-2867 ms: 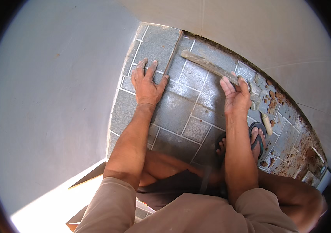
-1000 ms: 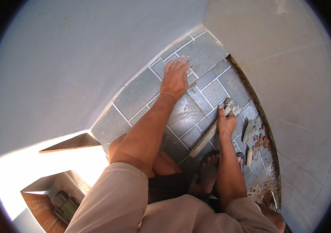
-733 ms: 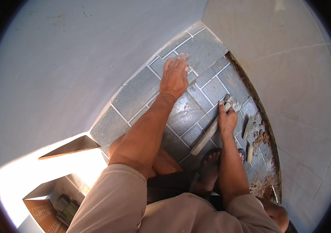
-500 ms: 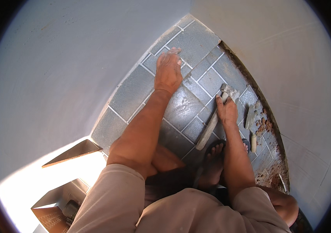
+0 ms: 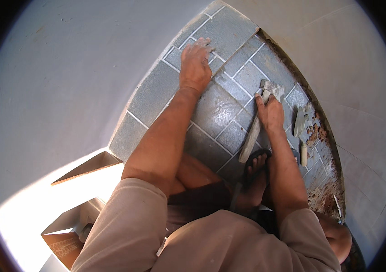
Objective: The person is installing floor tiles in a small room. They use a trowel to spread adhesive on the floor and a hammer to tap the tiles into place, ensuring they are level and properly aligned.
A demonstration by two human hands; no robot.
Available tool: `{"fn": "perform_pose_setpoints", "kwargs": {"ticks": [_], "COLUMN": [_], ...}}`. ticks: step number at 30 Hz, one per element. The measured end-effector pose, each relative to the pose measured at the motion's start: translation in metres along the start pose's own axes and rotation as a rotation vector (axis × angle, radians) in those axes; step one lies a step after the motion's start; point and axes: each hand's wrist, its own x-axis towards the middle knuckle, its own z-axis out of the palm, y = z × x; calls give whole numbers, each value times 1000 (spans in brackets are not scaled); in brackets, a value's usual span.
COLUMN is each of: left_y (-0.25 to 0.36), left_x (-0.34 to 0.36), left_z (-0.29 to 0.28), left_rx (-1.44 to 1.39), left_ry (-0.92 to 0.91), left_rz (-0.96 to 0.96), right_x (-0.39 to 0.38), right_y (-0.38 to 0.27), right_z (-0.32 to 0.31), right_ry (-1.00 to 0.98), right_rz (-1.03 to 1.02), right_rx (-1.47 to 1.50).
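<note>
My left hand [image 5: 196, 63] reaches to the far part of the grey tiled floor [image 5: 218, 111], fingers stretched out and slightly spread, palm down on or just over a tile by the pale joints. It holds nothing. In my right hand [image 5: 270, 113] is a hammer [image 5: 250, 141], gripped close below its head. Its wooden handle slants back toward my sandalled foot [image 5: 257, 164], and its blocky grey head points away from me. Whether the hammer touches the tiles I cannot tell. Right of that hand lies a trowel [image 5: 299, 121] with a mortar-stained blade and a pale handle.
Smooth walls rise on the left [image 5: 79, 77] and right [image 5: 338, 86]. Along the right wall runs a dark gap [image 5: 288, 65] at the tile edge. Reddish crumbly debris [image 5: 322, 201] lies near a thin white stick [image 5: 338, 206]. At lower left stands a brown open-sided box [image 5: 64, 245].
The view has shifted, so the floor and hands sit higher in the picture. Against the tiles, both hands and the hammer keep about the same places.
</note>
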Motion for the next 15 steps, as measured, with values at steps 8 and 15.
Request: {"fn": "perform_pose_setpoints", "kwargs": {"ticks": [8,15], "left_y": [-2,3], "left_x": [1,2], "left_z": [2,-2], "left_rx": [2,62], "left_ry": [-32,-59], "left_rz": [-16,37], "right_x": [4,8], "right_y": [0,5], "right_z": [-9,-10], "right_ry": [-102,-117], "right_rz": [10,4], "right_rx": [41,26]}}
